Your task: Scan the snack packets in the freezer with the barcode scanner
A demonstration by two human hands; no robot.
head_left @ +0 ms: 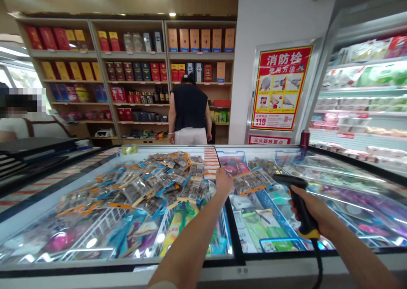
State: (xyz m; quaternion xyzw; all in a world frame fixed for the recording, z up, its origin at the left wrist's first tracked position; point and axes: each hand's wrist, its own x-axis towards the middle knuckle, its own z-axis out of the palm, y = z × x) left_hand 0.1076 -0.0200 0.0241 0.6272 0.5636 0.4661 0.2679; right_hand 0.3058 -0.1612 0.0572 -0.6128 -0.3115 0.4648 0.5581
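My right hand (313, 212) is wrapped round the handle of a black and yellow barcode scanner (300, 204), its cord hanging down in front of the freezer. The scanner's head points left, toward a flat clear packet (254, 181) with orange and blue edges. At the left end of that packet is my left hand (225, 181), its fingers closed on the edge, partly hidden by the back of the hand. A big heap of similar packets (159, 176) lies on the glass top to the left of my left arm. A smaller pile of packets (269, 167) lies behind the held one.
Beneath the glass of the chest freezer (222, 268), baskets hold colourful frozen goods. A dark red bottle or flask (304, 140) stands at the far right corner. One person (190, 106) faces the shelves of boxes (136, 70); another (15, 128) is at far left. A refrigerated case (362, 98) stands right.
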